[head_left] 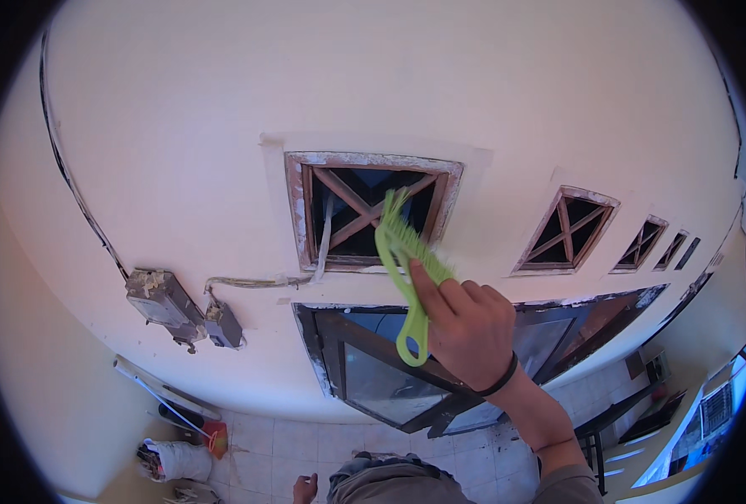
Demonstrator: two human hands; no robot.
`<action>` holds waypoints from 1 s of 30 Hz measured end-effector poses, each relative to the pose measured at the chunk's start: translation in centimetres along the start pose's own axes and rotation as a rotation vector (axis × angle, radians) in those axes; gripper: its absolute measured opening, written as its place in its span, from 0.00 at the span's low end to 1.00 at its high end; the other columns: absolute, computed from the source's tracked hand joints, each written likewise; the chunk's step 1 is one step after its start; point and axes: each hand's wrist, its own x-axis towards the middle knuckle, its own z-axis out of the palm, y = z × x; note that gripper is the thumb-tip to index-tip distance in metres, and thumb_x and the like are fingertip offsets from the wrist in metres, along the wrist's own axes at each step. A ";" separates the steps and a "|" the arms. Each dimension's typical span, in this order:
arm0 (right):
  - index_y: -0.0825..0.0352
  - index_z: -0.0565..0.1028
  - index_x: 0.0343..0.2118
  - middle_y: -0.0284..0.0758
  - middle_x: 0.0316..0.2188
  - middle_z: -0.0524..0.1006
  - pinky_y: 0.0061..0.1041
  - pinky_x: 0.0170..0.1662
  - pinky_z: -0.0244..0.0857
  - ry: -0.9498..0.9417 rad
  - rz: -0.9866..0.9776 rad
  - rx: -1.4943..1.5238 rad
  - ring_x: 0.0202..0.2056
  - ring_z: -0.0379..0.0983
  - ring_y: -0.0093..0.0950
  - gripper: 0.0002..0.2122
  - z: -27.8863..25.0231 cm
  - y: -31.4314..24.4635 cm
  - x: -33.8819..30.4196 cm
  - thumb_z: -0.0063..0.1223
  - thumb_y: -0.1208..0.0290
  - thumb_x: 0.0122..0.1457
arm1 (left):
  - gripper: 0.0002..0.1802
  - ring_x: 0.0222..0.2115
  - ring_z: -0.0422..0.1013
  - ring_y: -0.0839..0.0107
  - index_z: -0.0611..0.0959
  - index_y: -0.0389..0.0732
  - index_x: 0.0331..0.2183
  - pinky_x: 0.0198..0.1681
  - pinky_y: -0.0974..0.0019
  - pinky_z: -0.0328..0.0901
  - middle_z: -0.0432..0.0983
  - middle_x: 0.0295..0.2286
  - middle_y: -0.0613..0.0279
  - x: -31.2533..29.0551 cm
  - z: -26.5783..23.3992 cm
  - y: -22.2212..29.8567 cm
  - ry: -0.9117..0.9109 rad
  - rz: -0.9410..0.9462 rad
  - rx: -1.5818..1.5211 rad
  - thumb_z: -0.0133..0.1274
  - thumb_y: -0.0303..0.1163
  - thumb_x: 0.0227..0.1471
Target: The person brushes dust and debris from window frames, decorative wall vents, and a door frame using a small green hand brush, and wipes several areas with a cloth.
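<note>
My right hand (474,328) is closed round a lime-green hand brush (419,338) with a looped handle end. The brush's head is raised in front of a square vent opening (297,210), over its lower right part. Its bristles are smeared by motion, and I cannot tell whether they touch the wood. Brown crossed bars fill the opening, and its frame has worn, whitish paint. A pale strip hangs inside on the left. Low at the bottom edge, my left hand (305,488) hangs beside my body, fingers loosely bent and apart, with nothing visible in it.
Left of the vent, a grey meter box (164,304) and a smaller box (223,325) are fixed to the wall, with cables. Below is a dark-framed window (390,382), tilted outward. More crossed vents (564,231) run rightward. A white sack (184,461) and red dustpan (216,438) stand lower left.
</note>
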 end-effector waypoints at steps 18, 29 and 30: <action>0.59 0.81 0.53 0.25 0.22 0.67 0.25 0.24 0.61 -0.084 -0.073 0.181 0.21 0.68 0.22 0.24 -0.2 -1.6 1.4 0.66 0.66 0.50 | 0.37 0.45 0.79 0.42 0.84 0.35 0.45 0.52 0.49 0.72 0.84 0.37 0.40 -1.2 2.4 -2.5 0.037 -0.109 0.041 0.54 0.64 0.57; 0.62 0.79 0.54 0.27 0.22 0.69 0.24 0.23 0.63 -0.154 -0.097 0.168 0.21 0.72 0.22 0.24 -3.8 -2.2 3.6 0.65 0.65 0.51 | 0.38 0.47 0.78 0.41 0.83 0.35 0.47 0.53 0.47 0.71 0.83 0.40 0.38 -1.0 2.6 -3.5 0.009 -0.141 -0.024 0.54 0.64 0.57; 0.62 0.80 0.53 0.26 0.22 0.69 0.24 0.23 0.63 -0.038 -0.150 0.080 0.20 0.72 0.22 0.24 -2.3 -1.4 4.5 0.66 0.65 0.50 | 0.38 0.47 0.78 0.41 0.83 0.35 0.46 0.53 0.47 0.71 0.83 0.40 0.37 -0.8 2.8 -3.4 -0.010 -0.136 -0.006 0.54 0.64 0.57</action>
